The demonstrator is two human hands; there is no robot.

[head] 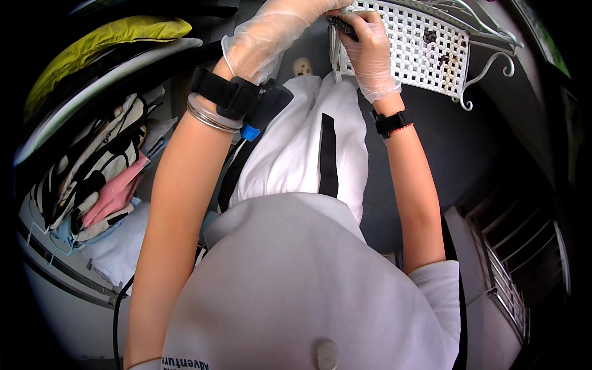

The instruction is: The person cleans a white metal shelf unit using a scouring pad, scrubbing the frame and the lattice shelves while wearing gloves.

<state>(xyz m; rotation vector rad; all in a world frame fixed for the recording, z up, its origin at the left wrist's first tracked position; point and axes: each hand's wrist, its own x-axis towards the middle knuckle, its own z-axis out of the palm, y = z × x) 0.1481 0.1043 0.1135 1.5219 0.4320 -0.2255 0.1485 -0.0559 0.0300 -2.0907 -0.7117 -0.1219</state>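
Note:
Both my hands wear thin clear plastic gloves at the top of the view. My right hand (367, 41) is closed around a dark, rough-surfaced piece (343, 28), whose exact kind I cannot make out. Directly beyond it is a white lattice-topped rack (407, 41) with scrolled metal brackets. Dark clumps (430, 36) and brownish dirt (448, 69) mark its lattice. My left hand (300, 14) reaches in beside the right one, its fingertips at the rack's near left corner. The top edge of the picture cuts off part of it, so its grip is hidden.
Hung clothes (101, 171) on hangers crowd the left side, below a yellow-green fabric item (111, 41). A shoe tip (302, 67) shows on the dark grey floor (416, 138). A metal-barred frame (508, 277) stands at lower right.

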